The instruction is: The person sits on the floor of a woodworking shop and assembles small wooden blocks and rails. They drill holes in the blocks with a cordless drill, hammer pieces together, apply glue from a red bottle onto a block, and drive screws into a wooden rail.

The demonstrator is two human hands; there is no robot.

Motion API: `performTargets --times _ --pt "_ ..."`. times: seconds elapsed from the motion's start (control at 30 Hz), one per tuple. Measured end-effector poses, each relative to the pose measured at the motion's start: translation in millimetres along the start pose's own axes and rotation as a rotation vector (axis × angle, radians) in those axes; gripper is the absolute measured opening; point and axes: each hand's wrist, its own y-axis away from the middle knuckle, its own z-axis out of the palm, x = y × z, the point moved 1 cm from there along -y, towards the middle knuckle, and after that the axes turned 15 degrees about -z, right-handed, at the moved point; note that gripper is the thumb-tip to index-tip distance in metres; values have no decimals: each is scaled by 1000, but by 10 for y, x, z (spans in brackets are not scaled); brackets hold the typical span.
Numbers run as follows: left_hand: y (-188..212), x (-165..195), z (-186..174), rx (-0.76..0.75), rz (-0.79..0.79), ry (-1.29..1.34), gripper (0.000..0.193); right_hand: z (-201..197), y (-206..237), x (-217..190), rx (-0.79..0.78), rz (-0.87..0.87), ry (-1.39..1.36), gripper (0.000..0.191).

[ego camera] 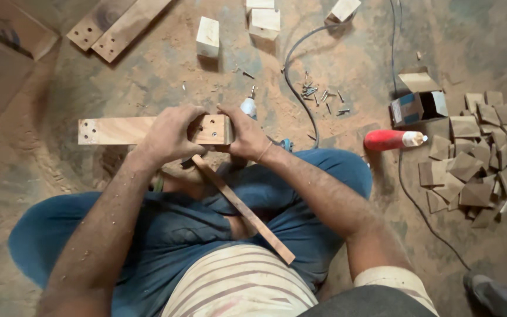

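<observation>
Head view looks straight down on a person seated on a sawdust-covered floor (148, 70), both hands closed on the right end of a short wooden plank (118, 130) that lies crosswise just beyond the knees. This plank is planed, pale and stiff; judging by its thickness it is light enough for one hand yet rigid, with dry, slightly dusty faces that should not slip, and it has holes drilled near each end. Its edges and the drilled end look like the sound places to take hold, which is where the hands are. His left hand (168, 135) curls over the top face with the fingers wrapped down the far edge, knuckles up, wrist bent inward. His right hand (244, 136) clasps the end of the plank from the right, thumb toward the holes, forearm angled in across the thigh; a small tool with a pale tip (249, 107) stands just beyond it, and I cannot tell whether the hand touches it. A thin wooden strip (242, 208) slants across the lap beneath the hands, loose. Farther right lie a red bottle (391, 140), an open small carton (419, 105) and a heap of brown wedges (476, 158); scattered screws (321, 97) and pale blocks (208, 36) sit farther off.
</observation>
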Motion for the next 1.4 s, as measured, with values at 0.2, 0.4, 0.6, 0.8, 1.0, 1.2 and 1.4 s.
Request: performTargets --times 0.2,0.4,0.6,0.8,1.0,1.2,1.4 --pt "-20 -24 83 71 150 -30 72 13 31 126 -112 113 -26 65" --pt "-20 -91 113 34 87 -59 76 -24 4 109 -91 9 -56 59" --pt "-6 -99 153 36 89 -77 80 -82 -12 67 -135 49 -64 60" --pt "39 -153 208 61 95 -86 80 -97 -14 72 -149 -6 -71 59" --pt "49 -197 245 71 110 -64 81 -113 -8 90 -169 12 -110 57" --pt "61 -178 247 41 88 -61 79 -136 -4 81 -201 1 -112 58" --pt "68 -164 237 65 114 -61 80 -132 -1 100 -204 -38 -121 60"
